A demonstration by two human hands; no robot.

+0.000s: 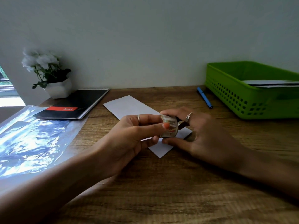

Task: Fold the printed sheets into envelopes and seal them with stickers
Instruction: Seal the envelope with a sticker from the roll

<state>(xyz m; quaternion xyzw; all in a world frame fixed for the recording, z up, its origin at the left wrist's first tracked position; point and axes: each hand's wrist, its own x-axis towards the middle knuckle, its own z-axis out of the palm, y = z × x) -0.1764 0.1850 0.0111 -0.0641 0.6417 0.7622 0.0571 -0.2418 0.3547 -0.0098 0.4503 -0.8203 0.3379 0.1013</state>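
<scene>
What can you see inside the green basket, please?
White paper with a dark edge shows above the near wall of the green basket; that wall hides everything lower, so the count is unknown.

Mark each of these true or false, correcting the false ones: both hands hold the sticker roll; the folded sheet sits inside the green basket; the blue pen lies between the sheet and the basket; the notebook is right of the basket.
1. Both the left hand and right hand hold the sticker roll: true.
2. The folded sheet sits inside the green basket: false; it lies on the desk under the hands.
3. The blue pen lies between sheet and basket: true.
4. The notebook is right of the basket: false; it lies far left, beside the potted plant.
</scene>
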